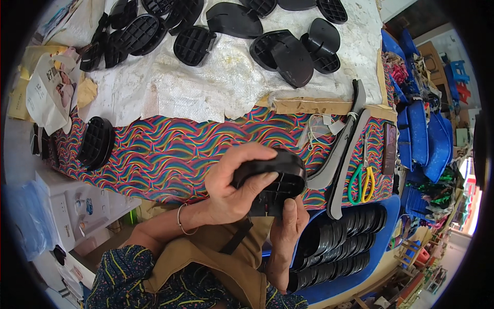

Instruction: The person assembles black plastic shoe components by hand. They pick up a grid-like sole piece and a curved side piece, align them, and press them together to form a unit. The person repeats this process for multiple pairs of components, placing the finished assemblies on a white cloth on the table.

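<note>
"Black grid-backed piece (289, 183) first: where is it?"

"Up in front of the person, over the near edge of the table, between both hands."

"How is it held?"

"Firmly by the left hand (229, 183), whose thumb and fingers close over its curved wall. The right hand (289, 224) holds the lower end, thumb on the front; I can't tell how tightly, as its fingers are mostly hidden."

"And closest to the body?"

"A brown apron (180, 257) and a bracelet (180, 219) on the left wrist. To the right, a blue tub (389, 232) carries rows of curved black pieces (334, 234)."

"On the table?"

"A wavy multicoloured cloth (175, 149). Scissors (366, 164) with one green and one yellow handle lie at the right, just beside long curved dark strips (341, 170). Well apart, on the left, one more black piece (95, 141) shows its grid."

"Farther back?"

"A creased white sheet (180, 92) with many loose black pieces (292, 59), some overlapping, some grid side up. Off to the right, beyond the table, blue containers (437, 139) stand crowded together."
</note>
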Motion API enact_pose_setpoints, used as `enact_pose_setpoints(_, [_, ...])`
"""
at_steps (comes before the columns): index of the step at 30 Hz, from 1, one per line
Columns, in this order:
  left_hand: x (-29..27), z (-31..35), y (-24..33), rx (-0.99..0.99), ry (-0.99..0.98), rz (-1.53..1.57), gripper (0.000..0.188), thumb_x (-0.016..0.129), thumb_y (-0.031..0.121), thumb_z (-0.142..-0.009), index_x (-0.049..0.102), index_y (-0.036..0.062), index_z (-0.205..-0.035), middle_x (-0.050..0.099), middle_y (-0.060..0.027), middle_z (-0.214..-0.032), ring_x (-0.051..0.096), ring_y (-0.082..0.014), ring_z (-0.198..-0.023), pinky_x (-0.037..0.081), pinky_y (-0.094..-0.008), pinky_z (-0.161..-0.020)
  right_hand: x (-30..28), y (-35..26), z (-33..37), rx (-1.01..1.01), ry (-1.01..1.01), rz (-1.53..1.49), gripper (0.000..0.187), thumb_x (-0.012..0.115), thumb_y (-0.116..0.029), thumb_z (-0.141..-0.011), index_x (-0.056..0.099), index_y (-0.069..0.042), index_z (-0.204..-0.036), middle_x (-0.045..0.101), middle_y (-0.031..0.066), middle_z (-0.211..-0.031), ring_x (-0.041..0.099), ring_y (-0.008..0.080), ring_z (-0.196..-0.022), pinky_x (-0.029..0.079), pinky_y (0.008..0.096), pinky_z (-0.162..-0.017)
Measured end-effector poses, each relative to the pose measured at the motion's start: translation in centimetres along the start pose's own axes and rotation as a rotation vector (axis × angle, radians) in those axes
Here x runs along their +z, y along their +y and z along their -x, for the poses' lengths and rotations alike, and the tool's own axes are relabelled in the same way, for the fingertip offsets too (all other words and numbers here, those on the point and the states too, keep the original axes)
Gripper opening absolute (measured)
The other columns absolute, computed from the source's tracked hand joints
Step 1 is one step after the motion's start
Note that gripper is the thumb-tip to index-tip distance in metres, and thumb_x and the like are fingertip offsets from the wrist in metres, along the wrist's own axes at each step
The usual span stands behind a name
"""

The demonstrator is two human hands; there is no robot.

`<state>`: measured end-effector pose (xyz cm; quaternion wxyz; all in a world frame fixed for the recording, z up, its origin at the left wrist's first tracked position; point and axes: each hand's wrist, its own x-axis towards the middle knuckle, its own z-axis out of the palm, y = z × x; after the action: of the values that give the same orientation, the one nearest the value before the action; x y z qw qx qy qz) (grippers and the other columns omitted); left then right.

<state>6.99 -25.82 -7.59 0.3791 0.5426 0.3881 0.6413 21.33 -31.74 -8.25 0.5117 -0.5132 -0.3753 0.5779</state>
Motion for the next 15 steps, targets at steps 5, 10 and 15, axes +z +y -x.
enact_pose_setpoints(5, [0.2,0.6,0.0,0.004,-0.05,-0.112,0.038,0.071,-0.005,-0.083,0.054,-0.0023,-0.117,0.06,-0.0122,-0.109,0.06,-0.0166,-0.095,0.049,-0.029,-0.083,-0.9,-0.2,-0.3,0.058,0.057,0.31,0.05,0.05,-0.033,-0.103,0.054,0.008,-0.132,0.063,0.0125,-0.121,0.058,0.0148,-0.108,0.044,0.0268,-0.095])
enact_pose_setpoints(10, [1.2,0.4,-0.2,-0.122,-0.027,0.071,0.032,0.069,-0.002,-0.089,0.057,-0.0026,-0.119,0.065,-0.0103,-0.11,0.064,-0.013,-0.096,0.052,-0.0258,-0.082,0.5,-1.4,-1.8,-0.183,0.163,0.06,0.045,0.053,-0.029,-0.102,0.059,0.008,-0.128,0.067,0.0096,-0.11,0.061,0.0127,-0.094,0.049,0.0251,-0.085])
enact_pose_setpoints(15, [1.2,0.5,-0.3,-0.25,-0.04,0.152,0.037,0.069,-0.003,-0.086,0.053,-0.0003,-0.12,0.061,-0.0086,-0.109,0.061,-0.0138,-0.098,0.049,-0.0273,-0.085,-1.2,-0.7,-1.4,-0.252,0.159,0.529,0.04,0.053,-0.022,-0.101,0.061,0.008,-0.125,0.07,0.0134,-0.094,0.065,0.0158,-0.08,0.049,0.0254,-0.073])
